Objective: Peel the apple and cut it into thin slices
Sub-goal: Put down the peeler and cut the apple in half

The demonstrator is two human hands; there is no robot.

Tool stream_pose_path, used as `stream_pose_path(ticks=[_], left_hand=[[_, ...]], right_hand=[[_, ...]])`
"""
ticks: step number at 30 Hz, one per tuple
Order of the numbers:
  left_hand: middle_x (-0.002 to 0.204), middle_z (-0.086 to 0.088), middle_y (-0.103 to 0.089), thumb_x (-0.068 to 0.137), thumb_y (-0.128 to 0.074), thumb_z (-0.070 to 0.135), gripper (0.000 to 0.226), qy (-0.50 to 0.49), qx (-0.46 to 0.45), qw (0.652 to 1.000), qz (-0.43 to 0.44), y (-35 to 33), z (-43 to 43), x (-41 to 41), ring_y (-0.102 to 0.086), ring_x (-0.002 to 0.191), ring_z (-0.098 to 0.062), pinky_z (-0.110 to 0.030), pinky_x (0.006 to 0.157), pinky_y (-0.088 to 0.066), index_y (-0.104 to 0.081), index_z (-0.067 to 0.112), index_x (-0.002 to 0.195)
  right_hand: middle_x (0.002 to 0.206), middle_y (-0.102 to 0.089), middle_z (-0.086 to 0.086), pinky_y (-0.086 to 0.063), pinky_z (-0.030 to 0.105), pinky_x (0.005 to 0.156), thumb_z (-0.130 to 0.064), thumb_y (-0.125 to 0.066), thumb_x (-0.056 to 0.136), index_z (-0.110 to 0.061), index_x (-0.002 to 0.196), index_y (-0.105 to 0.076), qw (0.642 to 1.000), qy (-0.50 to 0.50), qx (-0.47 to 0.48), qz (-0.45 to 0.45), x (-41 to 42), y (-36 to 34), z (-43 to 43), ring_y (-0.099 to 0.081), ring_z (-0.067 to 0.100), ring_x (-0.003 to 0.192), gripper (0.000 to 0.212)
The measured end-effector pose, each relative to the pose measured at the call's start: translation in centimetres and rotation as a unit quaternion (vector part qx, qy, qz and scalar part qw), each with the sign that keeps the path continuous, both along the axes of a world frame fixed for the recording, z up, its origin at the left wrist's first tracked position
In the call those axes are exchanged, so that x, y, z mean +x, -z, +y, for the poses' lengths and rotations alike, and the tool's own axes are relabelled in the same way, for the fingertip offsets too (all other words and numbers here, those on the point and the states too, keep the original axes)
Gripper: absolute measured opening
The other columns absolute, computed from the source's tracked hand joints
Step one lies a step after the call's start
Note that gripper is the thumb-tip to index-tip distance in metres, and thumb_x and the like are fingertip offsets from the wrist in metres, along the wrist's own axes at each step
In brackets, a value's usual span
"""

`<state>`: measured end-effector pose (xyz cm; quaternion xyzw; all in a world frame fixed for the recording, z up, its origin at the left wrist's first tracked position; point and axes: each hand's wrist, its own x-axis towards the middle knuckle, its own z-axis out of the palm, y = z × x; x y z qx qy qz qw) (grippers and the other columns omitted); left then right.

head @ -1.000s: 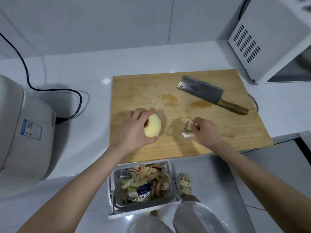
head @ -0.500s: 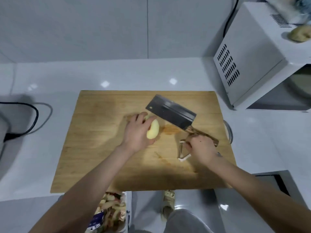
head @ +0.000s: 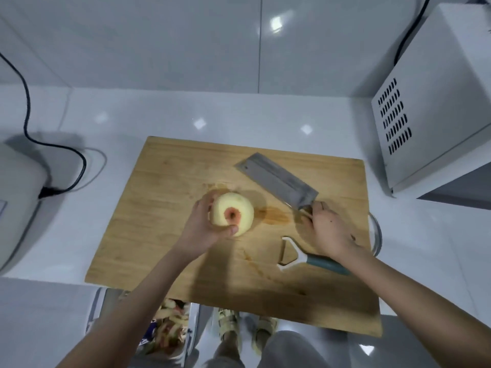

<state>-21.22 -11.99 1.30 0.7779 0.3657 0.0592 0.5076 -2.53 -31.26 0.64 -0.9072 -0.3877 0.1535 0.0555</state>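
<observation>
Gripping the apple (head: 240, 208) core-up, the left hand (head: 200, 229) sits just left of the cleaver (head: 276, 181) clasped by the right hand (head: 330, 228).

White glossy countertop (head: 159, 115) runs full width against a pale grey tiled wall (head: 186, 43) with one vertical grout line. Overhead light glare: a bright spot (head: 276, 22) on the wall, smaller ones on the counter. Right: white microwave (head: 438, 102), side vent slots (head: 394, 116) showing, black cord (head: 409, 33) running up behind it. Left: rounded white appliance (head: 16, 208), cut off by the frame edge, with a black cable (head: 25, 102) plugged into its side, looping over the counter and up the wall. Below the counter edge: glossy grey floor (head: 39, 328) and a light bin (head: 195, 322) holding peel scraps (head: 170, 328). Soft, even lighting.
</observation>
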Motion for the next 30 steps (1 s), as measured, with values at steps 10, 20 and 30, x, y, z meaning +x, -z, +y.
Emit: stream_pose_path(ticks=[10, 20, 30], left_hand=[[0.108, -0.006, -0.068, 0.074, -0.079, 0.022, 0.049, -0.163, -0.142, 0.976, -0.039, 0.4, 0.4, 0.5, -0.067, 0.094, -0.019, -0.033, 0.071, -0.059, -0.063, 0.013, 0.120], [0.102, -0.010, -0.070, 0.081, -0.074, 0.029, 0.037, -0.156, -0.160, 0.972, -0.073, 0.5, 1.9, 1.8, -0.068, 0.095, -0.023, -0.037, 0.075, -0.059, -0.068, 0.006, 0.108], [0.090, -0.004, -0.071, 0.079, -0.076, 0.025, 0.013, -0.133, -0.135, 0.979, -0.080, 0.0, 2.1, 1.8, -0.068, 0.092, -0.025, -0.048, 0.083, -0.055, -0.068, 0.022, 0.089]], right_hand=[[0.054, -0.039, -0.005, -0.026, 0.021, 0.044, -0.035, -0.046, 0.095, -0.020, 0.070, -0.038, 0.951, 0.029, 0.259, 0.170, -4.8, -7.0, 3.4, -0.035, 0.007, 0.047, 0.030], [0.055, -0.038, -0.010, -0.022, 0.021, 0.040, -0.037, -0.038, 0.097, -0.017, 0.082, -0.038, 0.980, -0.009, 0.168, 0.107, -8.4, -8.1, 4.6, -0.036, 0.006, 0.045, 0.025], [0.058, -0.041, -0.008, -0.027, 0.024, 0.041, -0.038, -0.036, 0.098, -0.017, 0.083, -0.039, 0.990, -0.005, 0.108, 0.092, -9.6, -9.1, 5.3, -0.039, 0.008, 0.047, 0.025]])
